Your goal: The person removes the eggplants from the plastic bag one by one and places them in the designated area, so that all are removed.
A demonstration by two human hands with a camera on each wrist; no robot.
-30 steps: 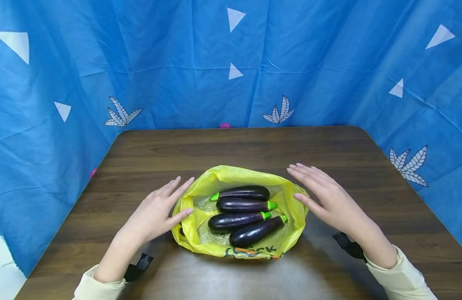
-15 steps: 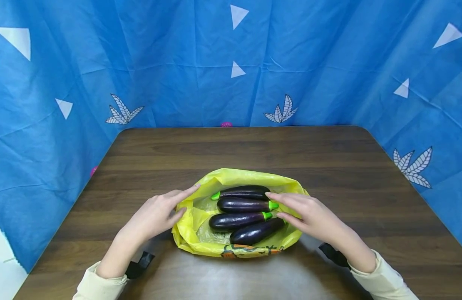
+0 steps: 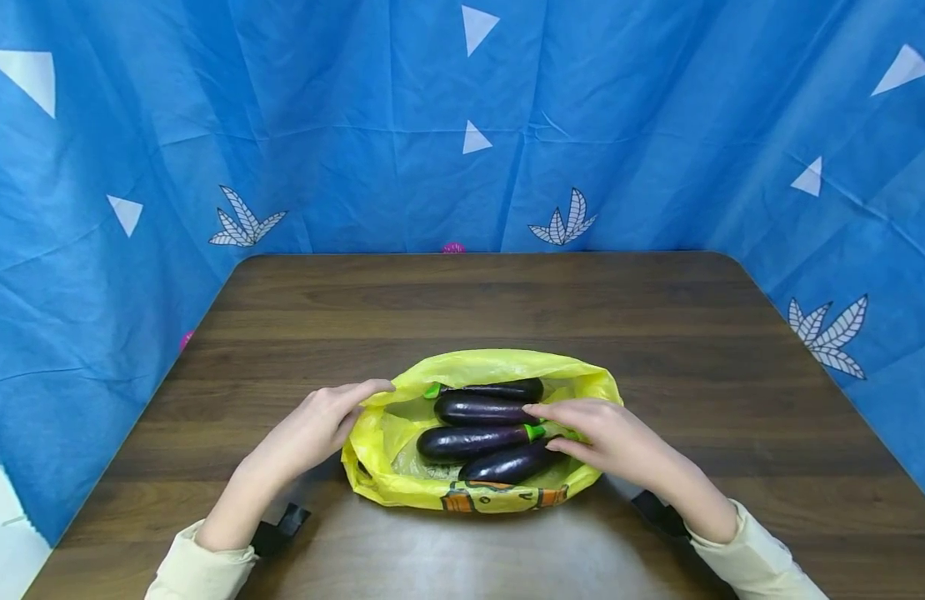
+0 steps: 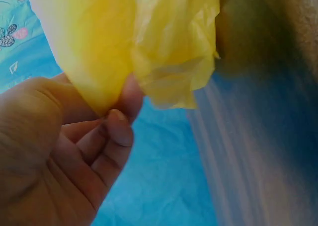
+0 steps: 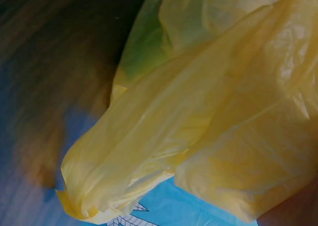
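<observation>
A yellow plastic bag (image 3: 402,492) lies with its mouth spread, and several dark purple eggplants (image 3: 473,442) with green stems rest inside. At the bag's left rim, my left hand (image 3: 312,429) pinches the plastic between thumb and fingers; the left wrist view shows that hand (image 4: 74,136) on the yellow film (image 4: 94,42). Reaching in from the right, my right hand (image 3: 608,433) has its fingertips over the stem ends of the eggplants. Thumb and forefinger are spread apart there; a firm grip is not visible. The bag film (image 5: 164,126) fills most of the right wrist view and hides the fingers.
The bag stands near the front of a brown wooden table (image 3: 462,300). A blue curtain (image 3: 342,125) with white triangles and leaf prints hangs behind and at both sides. Black straps (image 3: 278,529) circle both wrists.
My right hand has moved left from beside the bag, in over the eggplants. The left hand's fingers have closed on the left rim. The bag's back edge has folded lower over the farthest eggplant.
</observation>
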